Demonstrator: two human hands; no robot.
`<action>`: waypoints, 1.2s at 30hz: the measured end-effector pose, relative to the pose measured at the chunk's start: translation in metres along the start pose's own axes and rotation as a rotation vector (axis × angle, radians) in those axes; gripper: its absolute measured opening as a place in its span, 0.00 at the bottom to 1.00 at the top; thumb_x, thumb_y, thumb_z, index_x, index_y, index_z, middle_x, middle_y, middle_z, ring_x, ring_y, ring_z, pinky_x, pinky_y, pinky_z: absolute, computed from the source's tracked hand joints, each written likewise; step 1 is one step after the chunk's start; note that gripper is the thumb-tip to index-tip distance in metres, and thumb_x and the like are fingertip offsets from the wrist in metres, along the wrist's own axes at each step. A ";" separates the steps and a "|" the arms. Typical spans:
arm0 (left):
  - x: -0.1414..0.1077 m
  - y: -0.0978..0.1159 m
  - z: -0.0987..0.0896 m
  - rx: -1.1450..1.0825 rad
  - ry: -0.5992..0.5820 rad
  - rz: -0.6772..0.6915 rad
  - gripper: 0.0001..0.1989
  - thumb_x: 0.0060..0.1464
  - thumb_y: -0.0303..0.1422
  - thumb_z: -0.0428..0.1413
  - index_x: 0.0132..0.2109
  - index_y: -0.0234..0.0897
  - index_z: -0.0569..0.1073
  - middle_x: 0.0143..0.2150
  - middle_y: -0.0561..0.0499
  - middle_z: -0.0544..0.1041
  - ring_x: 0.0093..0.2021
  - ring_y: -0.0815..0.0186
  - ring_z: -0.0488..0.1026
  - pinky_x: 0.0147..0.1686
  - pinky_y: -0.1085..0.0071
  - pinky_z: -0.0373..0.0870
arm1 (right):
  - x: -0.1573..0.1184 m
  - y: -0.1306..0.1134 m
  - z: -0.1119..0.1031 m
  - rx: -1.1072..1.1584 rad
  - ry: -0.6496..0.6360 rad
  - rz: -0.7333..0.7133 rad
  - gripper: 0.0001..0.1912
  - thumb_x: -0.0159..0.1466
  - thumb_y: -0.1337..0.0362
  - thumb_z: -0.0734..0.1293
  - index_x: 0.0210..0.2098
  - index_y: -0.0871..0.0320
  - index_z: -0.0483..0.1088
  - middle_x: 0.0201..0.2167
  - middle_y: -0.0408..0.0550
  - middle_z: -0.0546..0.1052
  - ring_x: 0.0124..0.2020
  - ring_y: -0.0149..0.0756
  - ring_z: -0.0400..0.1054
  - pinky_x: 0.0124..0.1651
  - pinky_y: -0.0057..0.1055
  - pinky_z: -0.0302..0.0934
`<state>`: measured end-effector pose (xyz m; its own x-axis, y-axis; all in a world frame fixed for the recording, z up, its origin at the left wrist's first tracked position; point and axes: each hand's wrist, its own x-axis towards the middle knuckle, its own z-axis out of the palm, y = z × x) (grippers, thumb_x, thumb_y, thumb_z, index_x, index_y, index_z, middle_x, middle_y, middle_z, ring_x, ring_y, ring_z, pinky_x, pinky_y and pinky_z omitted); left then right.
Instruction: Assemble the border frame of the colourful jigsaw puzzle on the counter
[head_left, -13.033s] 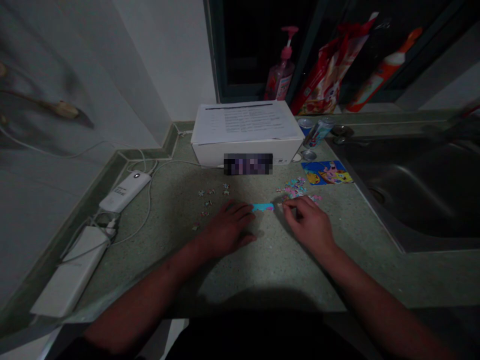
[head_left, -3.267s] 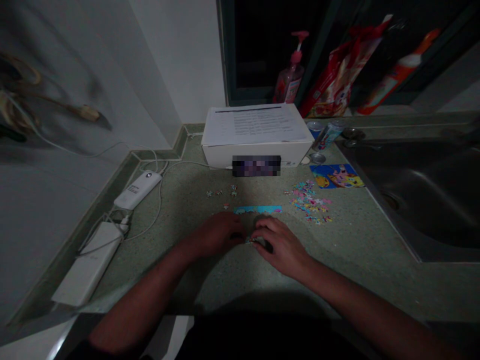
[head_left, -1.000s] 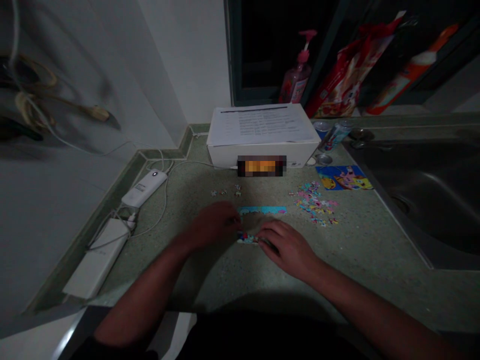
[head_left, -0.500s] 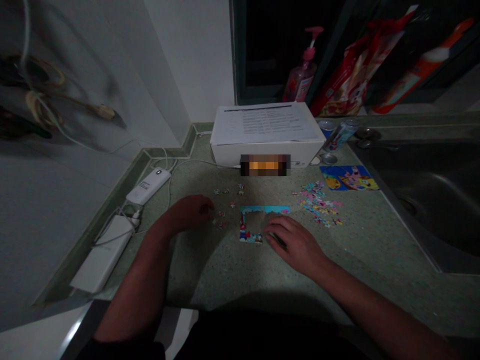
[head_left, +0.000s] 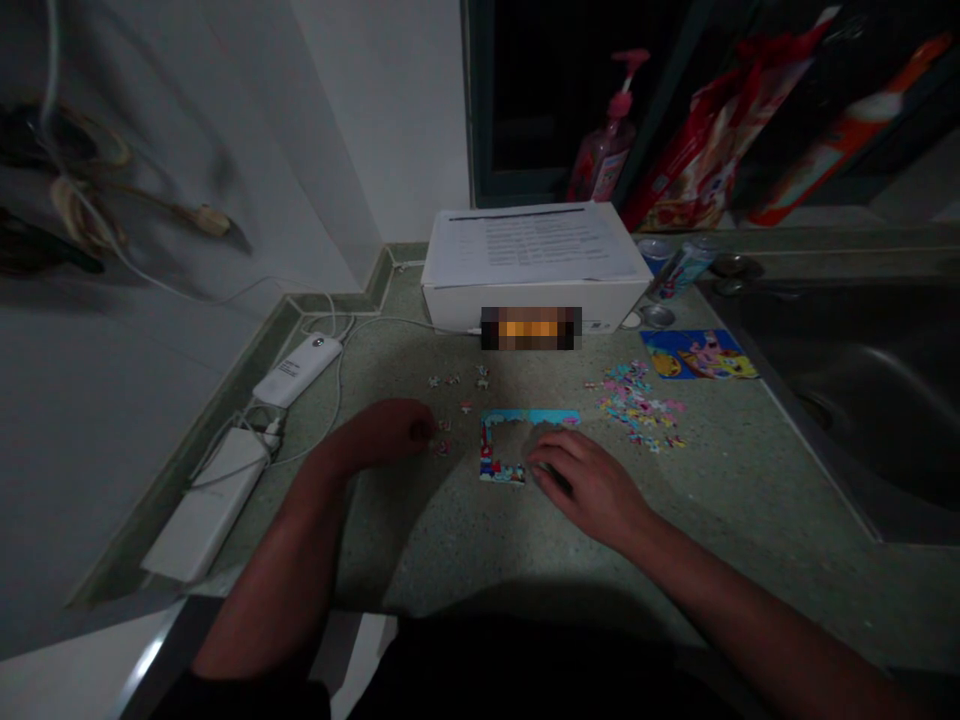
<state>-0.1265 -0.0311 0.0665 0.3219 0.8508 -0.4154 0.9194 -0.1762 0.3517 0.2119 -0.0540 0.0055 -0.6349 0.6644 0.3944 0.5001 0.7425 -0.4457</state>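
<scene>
A partly joined jigsaw puzzle (head_left: 491, 418) lies on the counter, its light-blue top edge and red-and-blue left side showing around a bare middle. My right hand (head_left: 589, 480) rests over its right side, fingers loosely bent and apart, hiding that part. Left of the puzzle, my left hand (head_left: 394, 430) is closed, its fingertips down beside a few loose puzzle pieces (head_left: 442, 447). Whatever it pinches is too small and dark to make out. More single pieces (head_left: 481, 378) lie above, and a colourful heap of puzzle pieces (head_left: 637, 400) spreads to the right.
A white box (head_left: 532, 245) with a printed sheet stands behind. A cartoon picture card (head_left: 697, 355) and a tilted can (head_left: 682, 270) are near the sink (head_left: 862, 400). White power banks (head_left: 296, 368) with cables lie left; a pink pump bottle (head_left: 604, 150) stands at the window.
My left hand has shifted slightly right and down to the loose pieces, its fingers curling closer together. My right hand has stayed in place.
</scene>
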 end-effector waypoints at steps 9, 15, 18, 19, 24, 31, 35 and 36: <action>0.002 -0.001 0.002 -0.017 0.041 0.019 0.11 0.55 0.31 0.59 0.45 0.40 0.81 0.42 0.49 0.84 0.40 0.60 0.78 0.39 0.67 0.69 | 0.000 0.000 0.000 -0.002 -0.011 0.013 0.10 0.75 0.66 0.63 0.45 0.57 0.77 0.46 0.55 0.79 0.49 0.45 0.75 0.52 0.45 0.73; 0.002 -0.003 0.006 -0.058 0.041 0.060 0.08 0.56 0.30 0.58 0.42 0.41 0.81 0.41 0.50 0.84 0.39 0.60 0.79 0.39 0.66 0.70 | 0.001 -0.002 -0.002 0.001 -0.019 0.017 0.10 0.75 0.66 0.63 0.45 0.56 0.78 0.45 0.54 0.80 0.47 0.45 0.75 0.51 0.47 0.74; 0.001 -0.003 0.005 -0.035 0.028 0.039 0.07 0.56 0.30 0.59 0.41 0.39 0.81 0.40 0.49 0.84 0.37 0.60 0.78 0.38 0.66 0.69 | 0.002 -0.002 -0.002 0.000 -0.008 0.011 0.10 0.74 0.67 0.63 0.45 0.56 0.78 0.45 0.53 0.80 0.47 0.45 0.75 0.51 0.47 0.74; 0.001 -0.003 0.004 -0.027 0.019 0.038 0.07 0.56 0.30 0.59 0.41 0.39 0.81 0.40 0.49 0.84 0.38 0.59 0.79 0.38 0.66 0.69 | 0.001 -0.002 -0.002 0.002 -0.006 0.011 0.10 0.74 0.67 0.63 0.45 0.55 0.77 0.45 0.53 0.80 0.47 0.45 0.75 0.51 0.46 0.74; 0.001 -0.003 -0.003 -0.038 0.049 0.033 0.07 0.60 0.33 0.59 0.42 0.41 0.81 0.41 0.50 0.84 0.41 0.59 0.80 0.42 0.66 0.71 | 0.001 0.000 -0.001 0.010 -0.007 0.016 0.08 0.74 0.67 0.64 0.45 0.55 0.77 0.45 0.52 0.79 0.48 0.45 0.75 0.52 0.46 0.74; 0.016 -0.002 0.002 0.014 0.450 -0.037 0.11 0.65 0.32 0.55 0.50 0.39 0.80 0.52 0.43 0.81 0.54 0.54 0.77 0.58 0.58 0.72 | 0.002 -0.002 -0.003 0.002 -0.012 0.013 0.09 0.75 0.66 0.63 0.45 0.55 0.77 0.44 0.52 0.79 0.47 0.45 0.75 0.51 0.47 0.75; 0.030 0.000 0.016 0.102 0.530 0.009 0.17 0.65 0.30 0.56 0.59 0.37 0.77 0.60 0.40 0.78 0.63 0.49 0.71 0.67 0.52 0.65 | 0.001 -0.003 -0.003 0.005 -0.003 0.008 0.10 0.74 0.67 0.63 0.45 0.55 0.77 0.44 0.53 0.80 0.47 0.45 0.76 0.51 0.48 0.75; 0.033 0.001 0.019 0.119 0.530 0.005 0.19 0.65 0.30 0.56 0.61 0.36 0.76 0.62 0.39 0.77 0.64 0.48 0.70 0.68 0.51 0.63 | 0.001 -0.003 -0.003 0.004 -0.002 0.009 0.10 0.74 0.67 0.63 0.45 0.55 0.78 0.44 0.53 0.80 0.47 0.45 0.76 0.51 0.48 0.75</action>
<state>-0.1102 -0.0124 0.0372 0.1961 0.9776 0.0770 0.9473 -0.2091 0.2425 0.2113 -0.0549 0.0095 -0.6312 0.6712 0.3888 0.5039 0.7359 -0.4523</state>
